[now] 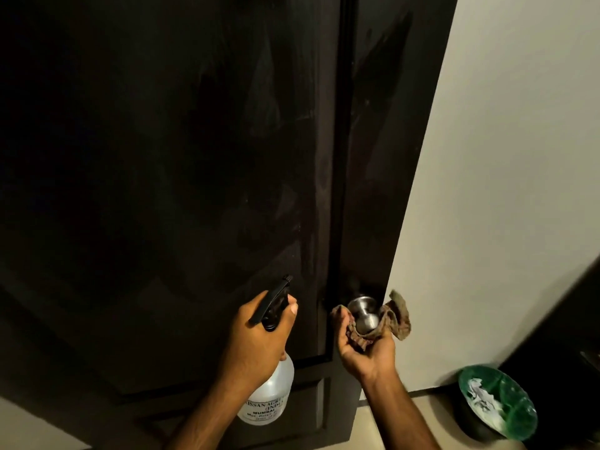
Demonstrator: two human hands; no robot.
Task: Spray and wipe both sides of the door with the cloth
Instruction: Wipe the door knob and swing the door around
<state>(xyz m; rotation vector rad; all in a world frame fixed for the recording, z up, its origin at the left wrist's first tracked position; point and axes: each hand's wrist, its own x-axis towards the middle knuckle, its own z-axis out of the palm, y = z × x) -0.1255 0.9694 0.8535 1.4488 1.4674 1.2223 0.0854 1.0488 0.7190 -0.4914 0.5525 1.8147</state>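
Head view: my right hand (365, 339) cups the cloth (394, 319) under the knob (365, 315), fingers curled; my left hand (259, 336) grips the spray bottle (268, 396) alongside.

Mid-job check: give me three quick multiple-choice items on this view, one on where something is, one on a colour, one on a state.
1. Where is the bin?
A. On the floor, lower right
B. Hanging on the door
C. Left of the spray bottle

2. What colour is the door?
A. White
B. Dark brown-black
C. Green

3. What is the right hand doing?
A. Hanging idle
B. Gripping the bottle
C. Holding the cloth around the door knob

Answers: 1 A, it stands by the wall base; 2 B, smeared dark panels; 3 C, the left hand has the spray bottle.
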